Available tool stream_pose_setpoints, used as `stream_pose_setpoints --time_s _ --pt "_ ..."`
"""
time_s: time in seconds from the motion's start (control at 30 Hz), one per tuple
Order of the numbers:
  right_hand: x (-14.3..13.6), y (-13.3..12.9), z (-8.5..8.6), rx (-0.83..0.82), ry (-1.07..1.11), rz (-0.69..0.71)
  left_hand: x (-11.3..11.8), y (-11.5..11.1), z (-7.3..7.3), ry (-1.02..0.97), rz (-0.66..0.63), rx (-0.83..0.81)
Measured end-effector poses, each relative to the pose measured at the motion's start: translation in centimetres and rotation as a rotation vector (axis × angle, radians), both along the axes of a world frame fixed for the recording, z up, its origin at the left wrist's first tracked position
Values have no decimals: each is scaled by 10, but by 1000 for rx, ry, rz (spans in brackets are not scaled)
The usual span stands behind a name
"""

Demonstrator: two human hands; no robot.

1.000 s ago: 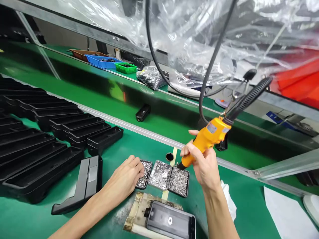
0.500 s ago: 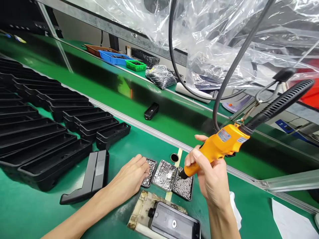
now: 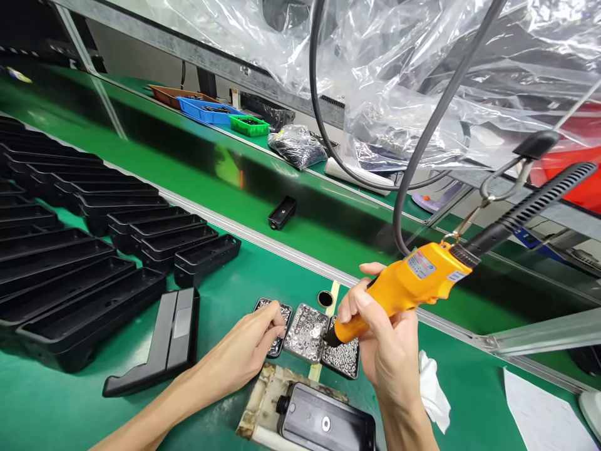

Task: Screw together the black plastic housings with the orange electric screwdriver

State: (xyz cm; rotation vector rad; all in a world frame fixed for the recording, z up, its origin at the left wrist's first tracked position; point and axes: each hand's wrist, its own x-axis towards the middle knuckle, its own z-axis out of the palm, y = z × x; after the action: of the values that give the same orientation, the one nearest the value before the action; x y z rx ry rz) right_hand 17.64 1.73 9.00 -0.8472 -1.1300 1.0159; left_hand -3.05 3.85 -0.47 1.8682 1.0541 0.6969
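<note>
My right hand [image 3: 392,338] is wrapped round an orange electric screwdriver [image 3: 404,282] that hangs from a metal hook. Its dark tip points down at the border between the middle tray of washers [image 3: 303,332] and the right tray of small nuts [image 3: 345,358]. Over the left tray of small metal parts [image 3: 282,313] is my left hand [image 3: 251,341], fingertips pinched together; what they hold is too small or hidden to make out. Just in front of the trays, a black rectangular housing [image 3: 323,416] lies in a worn, light-coloured fixture [image 3: 253,407], with a shiny ring on its face.
Rows of black open housings [image 3: 84,307] fill the left side. Near them lies a grey-black part with a handle [image 3: 171,338]. A small black housing [image 3: 282,213] rests beyond the metal rail. White cloth [image 3: 432,391] and paper [image 3: 547,410] lie at right; a cable [image 3: 422,144] hangs above.
The screwdriver's tip has moved left from over the nuts to the edge of the washer tray. My left fingers have drawn up a little from the left tray, pinched. The view has shifted slightly.
</note>
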Motion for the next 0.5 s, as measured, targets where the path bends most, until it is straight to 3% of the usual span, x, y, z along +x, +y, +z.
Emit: stream_pose_setpoints --time_s 0.2,0.33,0.5 --pt "-14 -7 11 77 245 28 15 -13 6 -238 23 -184" --pt "-15 -13 17 150 264 27 25 -22 6 -367 40 -289" --pt "-17 -20 18 170 245 34 31 -27 6 -414 33 -277"
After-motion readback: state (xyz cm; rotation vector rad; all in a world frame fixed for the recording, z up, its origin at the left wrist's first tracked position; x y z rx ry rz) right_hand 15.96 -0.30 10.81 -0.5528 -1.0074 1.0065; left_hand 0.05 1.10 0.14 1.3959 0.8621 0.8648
